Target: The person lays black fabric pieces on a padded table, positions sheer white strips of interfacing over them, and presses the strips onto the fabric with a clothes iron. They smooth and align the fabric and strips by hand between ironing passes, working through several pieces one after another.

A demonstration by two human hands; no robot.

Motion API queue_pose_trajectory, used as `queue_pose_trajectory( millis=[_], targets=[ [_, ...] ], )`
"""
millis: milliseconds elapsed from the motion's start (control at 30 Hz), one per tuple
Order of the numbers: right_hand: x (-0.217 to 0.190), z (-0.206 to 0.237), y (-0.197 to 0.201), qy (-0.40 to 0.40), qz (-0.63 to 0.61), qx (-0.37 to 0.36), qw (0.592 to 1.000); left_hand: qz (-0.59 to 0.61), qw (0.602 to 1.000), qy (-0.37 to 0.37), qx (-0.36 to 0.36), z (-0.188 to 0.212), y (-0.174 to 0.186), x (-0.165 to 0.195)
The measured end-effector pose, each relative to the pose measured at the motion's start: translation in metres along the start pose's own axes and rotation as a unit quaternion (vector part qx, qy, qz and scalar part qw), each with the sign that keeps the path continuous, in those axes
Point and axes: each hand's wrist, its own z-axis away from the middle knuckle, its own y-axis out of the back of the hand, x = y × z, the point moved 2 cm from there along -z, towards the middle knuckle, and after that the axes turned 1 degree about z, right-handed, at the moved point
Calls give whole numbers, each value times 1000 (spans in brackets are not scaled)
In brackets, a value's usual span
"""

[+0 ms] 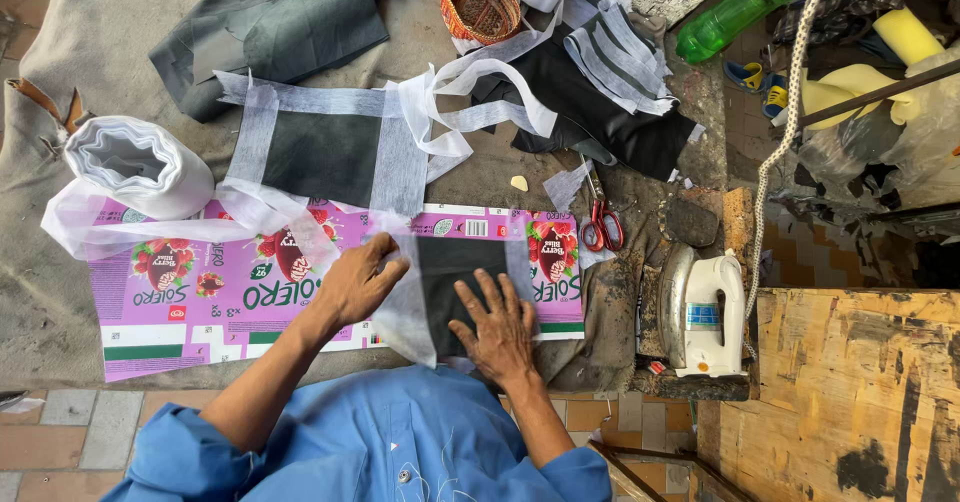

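right of the black piece [455, 287], scissors [602, 224] and an iron [708, 314] block the way; left of it, flat pink sheet [190, 302] lies open up to the roll [135, 167].

White iron [712, 314] at 3 o'clock, resting on its side. Red-handled scissors [602, 224] just left of it, toward 2. Orange woven basket [478, 2] at 12. Green plastic bottle [745, 4] at 1. White fabric roll [135, 165] at 10.
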Motion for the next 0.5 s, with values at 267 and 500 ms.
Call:
queue_pose_trajectory(
  millis=[267, 500],
  targets=[
    [1, -1, -3, -85, 33, 27, 996, 132, 991, -17, -33, -1, 5, 9],
    [-15, -17, -8, -110, 31, -27, 993, 278, 958, -57, 36, -18, 14, 19]
  ],
)
